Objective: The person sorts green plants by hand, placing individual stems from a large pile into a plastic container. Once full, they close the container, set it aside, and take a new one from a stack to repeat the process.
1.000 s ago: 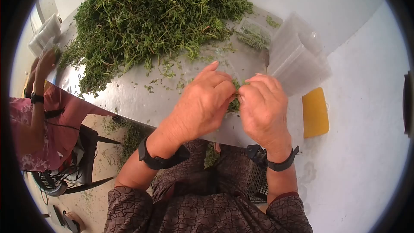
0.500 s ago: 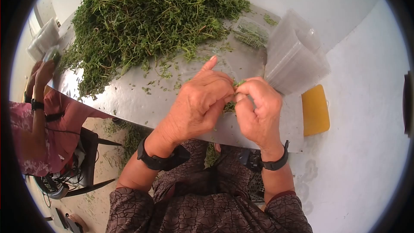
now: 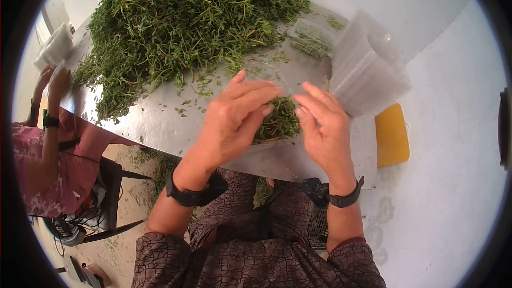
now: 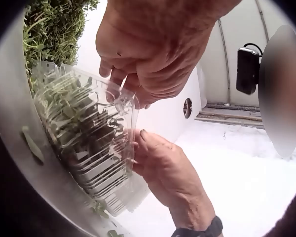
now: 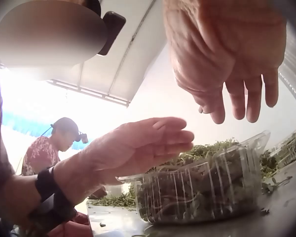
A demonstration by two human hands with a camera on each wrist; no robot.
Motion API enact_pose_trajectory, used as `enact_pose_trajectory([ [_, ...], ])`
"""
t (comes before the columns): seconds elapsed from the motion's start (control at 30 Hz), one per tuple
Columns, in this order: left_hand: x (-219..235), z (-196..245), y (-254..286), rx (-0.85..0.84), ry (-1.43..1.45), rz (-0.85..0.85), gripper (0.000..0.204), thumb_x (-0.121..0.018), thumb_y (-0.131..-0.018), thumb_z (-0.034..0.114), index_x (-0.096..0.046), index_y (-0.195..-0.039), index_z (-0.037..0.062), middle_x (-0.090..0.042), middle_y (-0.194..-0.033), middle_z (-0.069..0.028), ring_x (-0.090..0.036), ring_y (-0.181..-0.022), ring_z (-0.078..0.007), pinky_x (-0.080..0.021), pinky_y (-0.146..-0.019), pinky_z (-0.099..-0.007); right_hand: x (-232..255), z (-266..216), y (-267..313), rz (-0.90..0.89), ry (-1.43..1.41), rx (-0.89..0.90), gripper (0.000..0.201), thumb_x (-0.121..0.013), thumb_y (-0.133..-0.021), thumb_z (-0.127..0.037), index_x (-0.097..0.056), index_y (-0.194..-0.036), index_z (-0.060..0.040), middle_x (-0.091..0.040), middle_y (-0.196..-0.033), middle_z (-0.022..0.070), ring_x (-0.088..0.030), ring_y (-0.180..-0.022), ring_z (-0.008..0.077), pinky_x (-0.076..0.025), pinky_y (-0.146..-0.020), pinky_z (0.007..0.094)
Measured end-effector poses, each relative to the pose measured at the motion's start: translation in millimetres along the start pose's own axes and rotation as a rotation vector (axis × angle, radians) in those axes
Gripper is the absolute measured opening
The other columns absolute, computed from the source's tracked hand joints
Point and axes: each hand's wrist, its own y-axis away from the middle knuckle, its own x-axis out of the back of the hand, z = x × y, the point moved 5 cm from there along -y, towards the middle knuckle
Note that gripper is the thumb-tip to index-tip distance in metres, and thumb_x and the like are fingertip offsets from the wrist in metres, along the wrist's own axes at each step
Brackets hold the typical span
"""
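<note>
By the clear box (image 5: 200, 195), left hand (image 3: 230, 120) is open; right hand (image 3: 326, 133) likewise.

- Leafy green heap (image 3: 192, 26): cut off by the head view's top edge.
- Clear plastic container (image 5: 202, 192): rim partly hidden by the left hand (image 5: 133, 148), right wrist view.
- Left hand's fingers (image 3: 262, 95): blurred, head view.
- Black basket (image 3: 318, 224): partly hidden by patterned clothing (image 3: 261, 258).
- Stacked clear containers (image 3: 368, 69): individual layers too indistinct to count.
</note>
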Motion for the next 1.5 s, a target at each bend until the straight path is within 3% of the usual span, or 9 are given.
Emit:
enact_pose_trajectory([
  [0.1,17,-3,9,0.0,-0.03,0.019,0.028,-0.061,-0.084,-0.003,-0.069,-0.109,0.006,-0.069,-0.11,-0.0135,-0.065,-0.107,-0.0308,-0.036,-0.109,-0.0528,9,7,9,-0.035,-0.062,-0.156,0.018,-0.069,-0.081,-0.002,-0.069,-0.099,0.0,-0.067,-0.111,0.0191,-0.061,-0.105,0.0356,-0.048,-0.09,0.0414],
  [0.27,30,0,35,-0.004,-0.177,-0.075,0.026,-0.06,-0.085,0.003,-0.069,-0.109,0.0035,-0.066,-0.12,-0.0148,-0.061,-0.118,-0.0306,-0.033,-0.112,-0.0548,18,-5,26,-0.119,0.009,-0.011,0.02,-0.071,-0.077,-0.003,-0.07,-0.097,-0.0007,-0.068,-0.113,0.0149,-0.06,-0.11,0.0336,-0.046,-0.094,0.0421],
  [0.53,17,6,61,-0.071,-0.262,-0.197,0.03,-0.071,-0.078,0.013,-0.069,-0.106,0.003,-0.066,-0.116,-0.0143,-0.059,-0.117,-0.0329,-0.032,-0.112,-0.0569,11,-16,45,-0.21,0.014,0.057,0.023,-0.072,-0.075,-0.011,-0.071,-0.097,-0.0027,-0.066,-0.116,0.0122,-0.056,-0.118,0.0309,-0.041,-0.103,0.0491],
  [0.7,13,6,60,-0.094,-0.278,-0.197,0.032,-0.075,-0.074,0.012,-0.069,-0.103,0.0016,-0.066,-0.11,-0.0134,-0.06,-0.114,-0.032,-0.033,-0.112,-0.0563,1,-10,44,-0.214,0.031,0.06,0.02,-0.071,-0.077,-0.012,-0.07,-0.094,-0.0021,-0.066,-0.113,0.0134,-0.056,-0.117,0.0315,-0.041,-0.102,0.0499],
  [1.1,13,2,59,-0.061,-0.201,-0.228,0.024,-0.069,-0.082,0.015,-0.07,-0.102,0.0028,-0.067,-0.109,-0.0122,-0.06,-0.114,-0.0313,-0.031,-0.112,-0.0572,-9,-7,32,-0.256,0.099,0.045,0.013,-0.069,-0.078,-0.013,-0.067,-0.083,-0.0001,-0.065,-0.108,0.0167,-0.055,-0.116,0.0348,-0.04,-0.101,0.0495],
  [1.4,29,-5,54,-0.009,-0.131,-0.068,0.029,-0.062,-0.088,0.021,-0.069,-0.105,-0.0002,-0.067,-0.116,-0.0154,-0.058,-0.118,-0.0343,-0.03,-0.113,-0.0554,6,-16,32,-0.165,0.036,0.087,0.02,-0.07,-0.076,-0.013,-0.069,-0.091,0.0006,-0.064,-0.113,0.0167,-0.055,-0.116,0.0348,-0.041,-0.1,0.0493],
  [1.47,17,-3,52,-0.018,-0.181,-0.222,0.03,-0.062,-0.089,0.022,-0.069,-0.107,-0.0004,-0.066,-0.118,-0.0162,-0.057,-0.12,-0.0349,-0.03,-0.113,-0.055,3,-19,31,-0.162,0.03,0.099,0.022,-0.07,-0.076,-0.013,-0.069,-0.093,0.0005,-0.064,-0.114,0.0166,-0.055,-0.116,0.035,-0.041,-0.1,0.0493],
  [1.5,17,-3,51,-0.017,-0.188,-0.221,0.03,-0.062,-0.089,0.022,-0.069,-0.107,-0.0004,-0.066,-0.118,-0.0162,-0.057,-0.12,-0.0349,-0.03,-0.113,-0.055,-4,-18,33,-0.242,0.057,0.097,0.023,-0.069,-0.077,-0.015,-0.069,-0.095,0.0004,-0.064,-0.114,0.0166,-0.054,-0.116,0.0352,-0.042,-0.1,0.0494],
])
